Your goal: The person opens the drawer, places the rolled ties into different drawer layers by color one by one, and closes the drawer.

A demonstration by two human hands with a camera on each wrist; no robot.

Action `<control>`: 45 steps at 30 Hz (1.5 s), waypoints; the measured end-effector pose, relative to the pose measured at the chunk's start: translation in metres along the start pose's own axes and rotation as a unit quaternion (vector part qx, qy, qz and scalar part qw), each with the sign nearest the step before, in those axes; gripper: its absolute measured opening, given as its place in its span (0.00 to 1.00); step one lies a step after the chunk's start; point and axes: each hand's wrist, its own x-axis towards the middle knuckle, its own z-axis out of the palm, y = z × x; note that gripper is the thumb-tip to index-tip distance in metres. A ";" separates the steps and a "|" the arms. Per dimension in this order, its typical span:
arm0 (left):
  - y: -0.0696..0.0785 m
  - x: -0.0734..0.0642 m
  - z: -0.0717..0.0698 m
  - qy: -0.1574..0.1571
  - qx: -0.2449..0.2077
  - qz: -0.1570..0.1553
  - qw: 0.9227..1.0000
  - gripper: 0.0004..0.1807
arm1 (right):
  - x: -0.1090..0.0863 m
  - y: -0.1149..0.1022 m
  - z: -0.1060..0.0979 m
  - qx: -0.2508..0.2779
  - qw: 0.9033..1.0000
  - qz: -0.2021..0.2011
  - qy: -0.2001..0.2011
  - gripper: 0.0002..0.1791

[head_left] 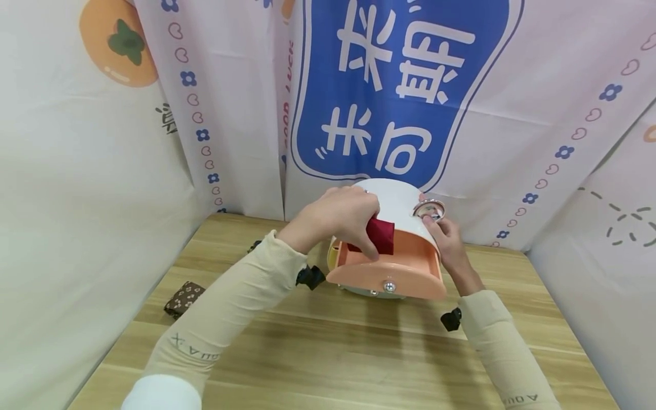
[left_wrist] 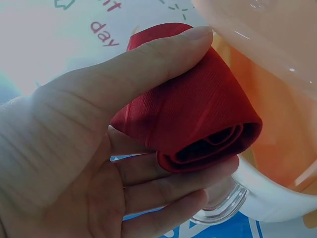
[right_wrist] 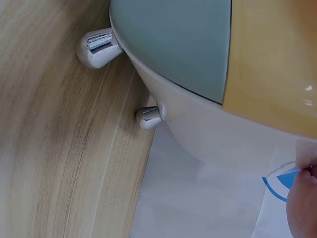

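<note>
A rolled red necktie is gripped by my left hand, thumb on one side and fingers along the other. It is over the pulled-out peach drawer of a small white rounded cabinet. A chrome knob sits on the drawer front. At the cabinet's right side, my right hand holds a shiny ring-shaped handle, thumb over its lower edge. The right wrist view shows only a bit of that hand's fingers. A grey-green drawer front lies beside a yellow one.
The cabinet stands on chrome feet on a wooden table. A brown flowered packet lies at the table's left. Printed white cloth hangs behind and at both sides.
</note>
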 end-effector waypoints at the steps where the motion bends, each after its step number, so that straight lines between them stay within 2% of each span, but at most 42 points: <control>1: 0.001 0.001 0.000 -0.002 0.001 -0.001 1.000 0.28 | 0.000 0.001 0.000 0.000 1.000 -0.001 0.000 0.09; 8: 0.002 0.007 0.000 -0.021 0.007 -0.011 1.000 0.30 | 0.002 0.013 -0.004 0.010 1.000 0.012 -0.001 0.10; 15: 0.004 0.009 -0.002 -0.053 0.003 0.000 0.999 0.31 | 0.000 0.004 -0.001 0.011 1.000 0.004 0.003 0.10; 19: 0.003 0.010 -0.001 -0.072 -0.004 0.003 0.997 0.31 | 0.002 0.011 -0.002 0.011 1.000 0.008 0.008 0.10; 24: 0.000 0.011 0.003 -0.091 -0.037 -0.009 0.995 0.32 | 0.006 0.028 -0.008 0.006 1.000 0.019 0.014 0.10; 28: -0.002 0.011 0.009 -0.098 -0.073 -0.012 0.992 0.32 | 0.006 0.032 -0.008 -0.002 1.000 0.021 0.020 0.10; 32: -0.007 0.013 0.017 -0.100 -0.105 0.015 0.989 0.26 | 0.006 0.028 -0.007 -0.003 0.999 0.025 0.021 0.09; 39: -0.024 0.015 0.035 -0.083 -0.136 0.075 0.984 0.13 | 0.002 0.009 -0.003 -0.003 1.000 0.021 0.016 0.09; 42: -0.031 0.013 0.042 -0.075 -0.160 0.097 0.979 0.12 | 0.002 0.013 -0.004 -0.002 1.000 0.027 0.016 0.09; 45: -0.036 0.010 0.051 -0.054 -0.185 0.116 0.974 0.12 | 0.004 0.022 -0.007 0.000 0.999 0.033 0.018 0.09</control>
